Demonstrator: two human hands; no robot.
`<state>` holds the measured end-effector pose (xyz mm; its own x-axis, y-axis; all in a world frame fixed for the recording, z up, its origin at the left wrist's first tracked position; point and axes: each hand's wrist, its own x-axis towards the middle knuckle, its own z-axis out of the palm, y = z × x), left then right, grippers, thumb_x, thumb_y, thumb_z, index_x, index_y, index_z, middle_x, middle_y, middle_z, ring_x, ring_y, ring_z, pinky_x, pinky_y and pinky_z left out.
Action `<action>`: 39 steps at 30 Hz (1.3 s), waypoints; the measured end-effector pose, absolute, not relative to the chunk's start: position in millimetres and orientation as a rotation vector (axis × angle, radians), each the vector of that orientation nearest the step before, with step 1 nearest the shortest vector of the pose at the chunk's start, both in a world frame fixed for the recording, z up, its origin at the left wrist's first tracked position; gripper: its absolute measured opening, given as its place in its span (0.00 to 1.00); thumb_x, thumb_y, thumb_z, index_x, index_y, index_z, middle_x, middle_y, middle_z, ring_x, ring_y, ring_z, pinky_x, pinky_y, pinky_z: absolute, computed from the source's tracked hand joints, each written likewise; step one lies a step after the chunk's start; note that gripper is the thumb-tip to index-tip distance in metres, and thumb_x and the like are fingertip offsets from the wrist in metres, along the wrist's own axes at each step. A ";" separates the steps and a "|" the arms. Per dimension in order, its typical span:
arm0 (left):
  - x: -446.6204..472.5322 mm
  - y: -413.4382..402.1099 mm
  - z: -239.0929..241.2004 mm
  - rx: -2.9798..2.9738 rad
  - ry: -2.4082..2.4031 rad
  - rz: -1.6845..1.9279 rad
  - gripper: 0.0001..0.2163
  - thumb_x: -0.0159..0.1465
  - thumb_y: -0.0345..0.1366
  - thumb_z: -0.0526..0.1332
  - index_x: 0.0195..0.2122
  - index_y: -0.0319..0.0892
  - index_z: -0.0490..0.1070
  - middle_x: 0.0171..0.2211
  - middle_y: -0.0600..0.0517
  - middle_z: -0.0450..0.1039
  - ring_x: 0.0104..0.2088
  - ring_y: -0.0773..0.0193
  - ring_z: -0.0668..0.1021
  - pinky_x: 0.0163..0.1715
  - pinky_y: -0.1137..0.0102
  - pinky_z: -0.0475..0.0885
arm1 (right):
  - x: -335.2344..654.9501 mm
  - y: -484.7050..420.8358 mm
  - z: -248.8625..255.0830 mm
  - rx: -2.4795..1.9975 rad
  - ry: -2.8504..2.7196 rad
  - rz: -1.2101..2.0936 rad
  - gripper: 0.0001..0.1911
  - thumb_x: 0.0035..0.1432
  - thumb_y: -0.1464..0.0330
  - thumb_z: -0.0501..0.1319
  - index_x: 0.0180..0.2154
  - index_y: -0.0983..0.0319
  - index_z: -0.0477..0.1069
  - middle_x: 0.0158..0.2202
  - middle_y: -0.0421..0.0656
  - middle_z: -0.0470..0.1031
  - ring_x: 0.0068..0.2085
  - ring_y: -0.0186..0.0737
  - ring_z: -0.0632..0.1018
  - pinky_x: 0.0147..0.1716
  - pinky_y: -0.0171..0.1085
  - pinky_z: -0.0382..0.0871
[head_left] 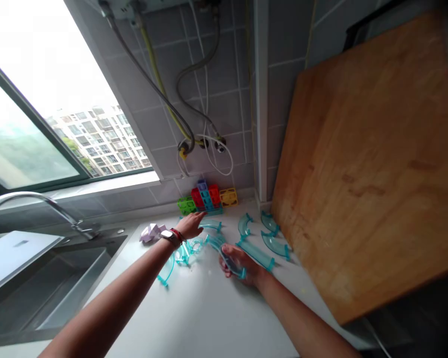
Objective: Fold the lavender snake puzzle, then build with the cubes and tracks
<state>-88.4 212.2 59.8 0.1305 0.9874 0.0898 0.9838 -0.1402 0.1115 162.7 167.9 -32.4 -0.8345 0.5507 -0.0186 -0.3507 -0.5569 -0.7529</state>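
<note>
On the white counter (pixel 209 318) lie several clear teal curved track pieces (pixel 257 253). My right hand (pixel 237 263) is closed round one curved teal track piece (pixel 224 248), held just above the counter. My left hand (pixel 190 224), with a watch and a red band at the wrist, reaches forward with fingers stretched out toward a teal piece (pixel 211 224) in front of a stack of coloured plastic blocks (pixel 206 196) at the wall. More teal pieces (pixel 182 251) lie under my left wrist.
A large wooden cutting board (pixel 369 164) leans against the wall at the right. A sink (pixel 48 283) with a tap (pixel 33 204) is at the left, under a window. A small pale purple object (pixel 152 231) lies near the sink. Hoses hang on the tiled wall.
</note>
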 end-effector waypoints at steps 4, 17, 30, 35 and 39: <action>-98.7 230.5 25.7 2.307 1.974 0.163 0.31 0.53 0.30 0.72 0.59 0.44 0.74 0.57 0.39 0.77 0.60 0.44 0.76 0.60 0.55 0.68 | 162.9 169.2 -32.1 -0.291 -1.102 2.431 0.22 0.57 0.49 0.66 0.30 0.60 0.66 0.24 0.36 0.68 0.21 0.31 0.65 0.20 0.31 0.60; -107.7 239.7 39.4 1.884 1.698 0.991 0.21 0.51 0.48 0.75 0.39 0.41 0.74 0.33 0.48 0.80 0.36 0.54 0.83 0.39 0.64 0.77 | 161.6 170.1 -34.3 -0.277 -1.010 2.383 0.24 0.60 0.46 0.62 0.29 0.61 0.70 0.26 0.39 0.68 0.26 0.33 0.68 0.27 0.33 0.65; -35.5 140.7 36.8 1.117 1.344 1.481 0.29 0.67 0.65 0.47 0.49 0.43 0.66 0.20 0.60 0.65 0.16 0.66 0.73 0.19 0.72 0.69 | 158.3 171.9 -36.1 -0.480 -0.916 2.099 0.23 0.60 0.46 0.65 0.41 0.59 0.74 0.26 0.37 0.69 0.24 0.32 0.67 0.23 0.31 0.60; -9.9 114.8 2.1 1.103 1.329 1.350 0.24 0.70 0.60 0.52 0.47 0.41 0.69 0.28 0.56 0.71 0.15 0.69 0.73 0.16 0.74 0.67 | 156.1 167.8 -40.1 -0.575 -1.128 1.971 0.19 0.60 0.53 0.70 0.42 0.60 0.76 0.28 0.36 0.67 0.25 0.30 0.65 0.23 0.30 0.57; -7.0 112.2 -11.4 1.182 1.350 1.307 0.21 0.69 0.57 0.57 0.43 0.41 0.71 0.39 0.51 0.75 0.17 0.69 0.77 0.15 0.75 0.68 | 153.8 165.9 -41.4 -0.608 -1.328 1.804 0.21 0.59 0.51 0.70 0.44 0.60 0.77 0.32 0.38 0.70 0.26 0.32 0.69 0.24 0.32 0.63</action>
